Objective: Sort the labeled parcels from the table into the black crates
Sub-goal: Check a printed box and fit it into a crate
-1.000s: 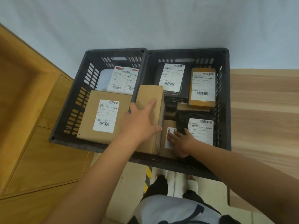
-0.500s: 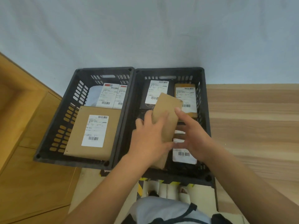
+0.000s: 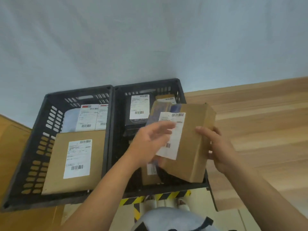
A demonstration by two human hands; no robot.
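Box (image 3: 191,140) is in the air over the near-right corner of the right crate (image 3: 146,84), tilted, label (image 3: 173,130) up, its right side overhanging that crate's right edge. It isn't touching the crate or anything in it, as far as shows.

Grip:
- Right hand (image 3: 218,150): fingers curled round the box's right side; it looks to carry the weight.
- Left hand (image 3: 150,144): fingers stretched out across the label face, steadying rather than clamping. It's motion-blurred, so I can't tell if the thumb hooks under.

Contents:
- Right crate: black parcel (image 3: 138,114) at the far edge, a brown one (image 3: 165,98) in the far-right corner, another brown one (image 3: 150,177) at the near edge under the box.
- Left crate (image 3: 76,91): 1 big flat parcel (image 3: 75,162) across the near half, 2 white-labelled ones at the far edge.

Step in hand, my read: checking the label, then picking a crate.

To do it well:
- Slide the left fingers off the barcode so the label reads.
- Get the left hand under the left edge before moving; a 1-hand side grip on a tilted box can slip.
- Level it and lower it in, don't drop.
- Right crate is crowded, so stack it flat on the near parcels, label up.
- If it belongs left, lay it on the big flat parcel.
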